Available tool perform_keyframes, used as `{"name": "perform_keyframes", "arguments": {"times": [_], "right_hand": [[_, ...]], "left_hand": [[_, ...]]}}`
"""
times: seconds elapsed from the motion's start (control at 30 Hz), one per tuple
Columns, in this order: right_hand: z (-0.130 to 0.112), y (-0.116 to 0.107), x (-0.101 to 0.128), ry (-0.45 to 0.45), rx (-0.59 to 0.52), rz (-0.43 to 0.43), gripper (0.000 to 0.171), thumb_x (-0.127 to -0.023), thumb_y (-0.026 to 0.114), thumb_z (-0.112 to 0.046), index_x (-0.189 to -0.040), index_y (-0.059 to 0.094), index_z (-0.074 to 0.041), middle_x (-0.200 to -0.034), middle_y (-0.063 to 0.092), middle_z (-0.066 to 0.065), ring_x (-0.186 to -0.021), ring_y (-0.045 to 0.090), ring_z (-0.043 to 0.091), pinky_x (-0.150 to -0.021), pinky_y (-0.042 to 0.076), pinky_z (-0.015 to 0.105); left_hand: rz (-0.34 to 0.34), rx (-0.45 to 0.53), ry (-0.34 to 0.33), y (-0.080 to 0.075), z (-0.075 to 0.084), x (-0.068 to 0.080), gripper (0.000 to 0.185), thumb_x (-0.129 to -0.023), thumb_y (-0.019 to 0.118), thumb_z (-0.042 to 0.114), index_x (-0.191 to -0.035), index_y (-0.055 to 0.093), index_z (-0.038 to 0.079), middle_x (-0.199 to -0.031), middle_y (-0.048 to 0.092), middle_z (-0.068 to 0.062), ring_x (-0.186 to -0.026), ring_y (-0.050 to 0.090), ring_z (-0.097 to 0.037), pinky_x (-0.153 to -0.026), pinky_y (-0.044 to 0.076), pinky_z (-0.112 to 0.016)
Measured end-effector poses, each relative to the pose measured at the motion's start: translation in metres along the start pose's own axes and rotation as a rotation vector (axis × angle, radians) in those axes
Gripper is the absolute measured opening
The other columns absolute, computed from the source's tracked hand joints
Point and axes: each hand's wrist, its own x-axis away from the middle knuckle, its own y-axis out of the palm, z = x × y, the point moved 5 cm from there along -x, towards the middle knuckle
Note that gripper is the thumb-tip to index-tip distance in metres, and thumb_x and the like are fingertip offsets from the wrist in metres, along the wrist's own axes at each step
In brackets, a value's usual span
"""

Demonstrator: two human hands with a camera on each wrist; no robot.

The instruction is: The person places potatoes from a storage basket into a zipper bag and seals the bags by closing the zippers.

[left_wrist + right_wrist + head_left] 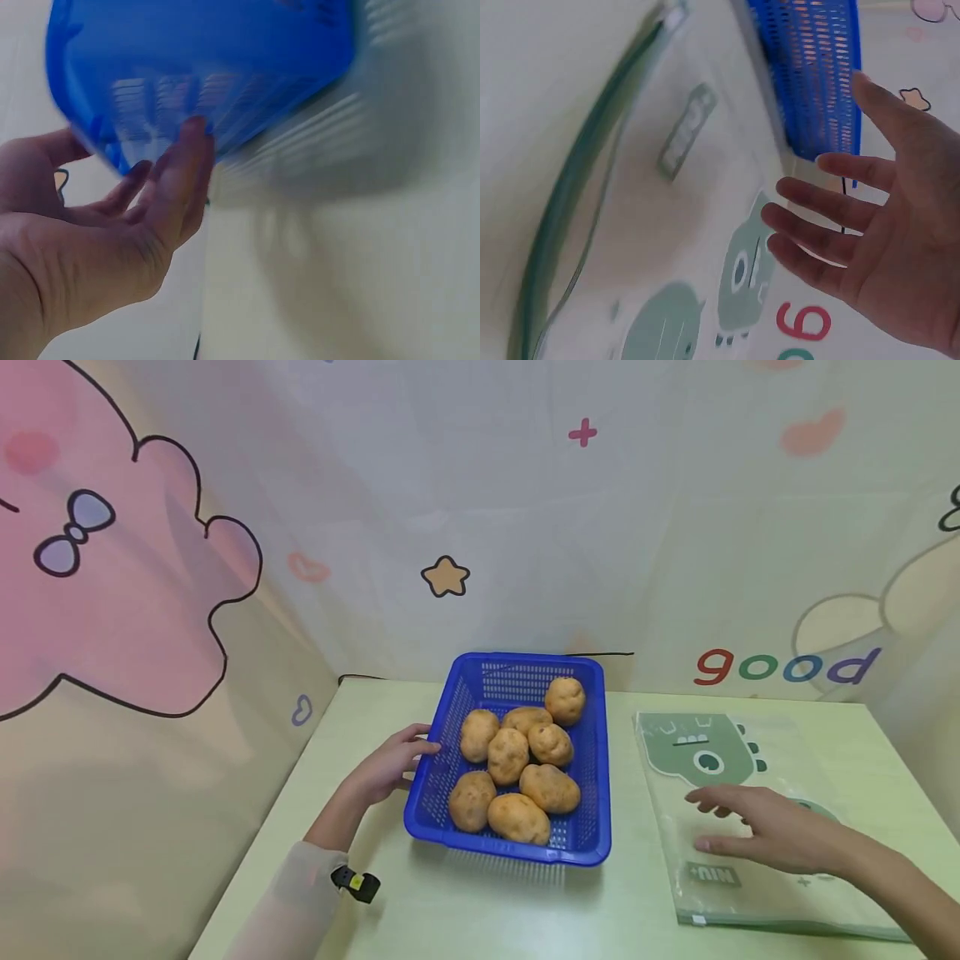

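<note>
Potatoes [508, 756], eight of them, in one blue basket [602, 752]

All eight lie inside the slotted basket, near the middle of the head view: one at its centre, the others at about 10, 12, 1, 2, 4, 6 and 7 o'clock. The one at 1 o'clock sits nearest the far wall.

Two hands are in view. At the basket's 9 o'clock, the left hand [390, 766] has its grip on the rim, thumb at the edge and fingers against the outer wall. Between 3 and 4 o'clock, the right hand [765, 827] has an empty grip, fingers loosely spread above one clear zip bag [772, 897]. The bag lies flat on the pale worktop [480, 918], near the basket, printed with two green cartoon figures.

Behind hangs a printed wall cloth [510, 527], with an orange star [446, 577] at 11 o'clock and the word "good" [787, 668] between 2 and 3. One black strap [356, 883] is on the left sleeve [292, 902] at 8 o'clock.

The right hand and forearm [892, 868] cover part of the bag. The basket hides some left fingers; the left wrist view blurs it and cuts it off at the top. Whether its base rests fully on the worktop cannot be told.
</note>
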Motion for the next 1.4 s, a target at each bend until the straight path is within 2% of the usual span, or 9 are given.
{"name": "perform_keyframes", "arguments": {"times": [0.17,0.37,0.67,0.83,1.0,1.17,1.27,1.33,1.4], "right_hand": [[0.027,0.011,0.027,0.087,0.134,-0.156,0.067,-0.082,0.087,-0.055,-0.131,0.068,-0.014,-0.120,0.067,0.000,-0.103,0.067,0.024,-0.086,0.059,0.048],[0.045,0.033,0.045,0.161,0.160,-0.238,0.052,-0.073,0.096,-0.036,-0.115,0.068,-0.025,-0.103,0.055,-0.005,-0.084,0.052,0.012,-0.074,0.056,0.040],[0.048,0.042,0.053,0.066,0.315,-0.167,0.037,-0.074,0.095,-0.038,-0.093,0.064,-0.033,-0.085,0.046,-0.013,-0.069,0.041,0.004,-0.058,0.041,0.027],[0.048,0.038,0.058,0.016,0.330,-0.104,0.031,-0.081,0.090,-0.021,-0.077,0.062,-0.033,-0.078,0.042,-0.017,-0.065,0.036,0.001,-0.055,0.036,0.024],[0.051,0.028,0.062,-0.001,0.137,-0.153,0.030,-0.087,0.082,-0.010,-0.076,0.061,-0.030,-0.072,0.044,-0.020,-0.065,0.039,-0.003,-0.055,0.035,0.023],[0.040,0.012,0.063,-0.030,-0.263,-0.262,0.020,-0.095,0.073,-0.004,-0.093,0.066,-0.023,-0.075,0.052,-0.020,-0.070,0.050,-0.003,-0.054,0.039,0.024],[0.026,0.004,0.055,-0.061,-0.552,-0.329,0.017,-0.099,0.065,0.002,-0.105,0.065,-0.013,-0.074,0.053,-0.004,-0.072,0.057,0.003,-0.053,0.045,0.025],[0.013,-0.001,0.047,-0.078,-0.702,-0.359,0.016,-0.101,0.060,0.005,-0.113,0.063,-0.006,-0.077,0.053,0.010,-0.074,0.059,0.007,-0.055,0.052,0.026],[0.001,-0.006,0.034,-0.068,-0.798,-0.361,0.015,-0.103,0.057,0.005,-0.117,0.060,0.000,-0.081,0.053,0.015,-0.076,0.062,0.009,-0.060,0.057,0.028]], "left_hand": [[-0.022,-0.021,0.017,-0.013,0.009,-0.009,0.063,-0.108,0.060,0.030,-0.163,0.033,0.016,-0.148,0.055,-0.019,-0.129,0.062,-0.039,-0.098,0.057,-0.056],[-0.006,0.082,0.021,-0.026,0.002,-0.026,0.058,-0.111,0.056,0.034,-0.163,0.035,0.019,-0.142,0.062,-0.017,-0.123,0.068,-0.033,-0.091,0.061,-0.048],[-0.033,0.129,0.056,-0.024,0.000,-0.035,0.053,-0.113,0.052,0.027,-0.162,0.036,0.017,-0.141,0.064,-0.018,-0.113,0.073,-0.028,-0.088,0.063,-0.045],[-0.025,0.136,0.061,-0.017,0.002,-0.039,0.052,-0.113,0.053,0.028,-0.161,0.038,0.016,-0.139,0.065,-0.019,-0.111,0.073,-0.029,-0.085,0.064,-0.044],[-0.013,0.127,0.041,-0.013,-0.002,-0.037,0.052,-0.113,0.054,0.030,-0.160,0.039,0.016,-0.136,0.065,-0.018,-0.110,0.073,-0.028,-0.084,0.064,-0.044],[-0.024,0.111,0.056,-0.011,0.001,-0.037,0.053,-0.112,0.054,0.031,-0.160,0.038,0.016,-0.138,0.064,-0.018,-0.113,0.072,-0.030,-0.085,0.064,-0.046],[-0.035,0.108,0.063,-0.012,0.003,-0.038,0.053,-0.113,0.054,0.031,-0.161,0.037,0.015,-0.139,0.063,-0.019,-0.114,0.072,-0.031,-0.085,0.064,-0.046],[-0.039,0.110,0.063,-0.012,0.003,-0.038,0.053,-0.113,0.053,0.031,-0.161,0.037,0.015,-0.140,0.063,-0.020,-0.115,0.071,-0.031,-0.084,0.064,-0.045],[-0.041,0.109,0.064,-0.012,0.003,-0.039,0.052,-0.113,0.053,0.031,-0.160,0.037,0.015,-0.140,0.062,-0.020,-0.115,0.071,-0.032,-0.084,0.064,-0.046]]}}
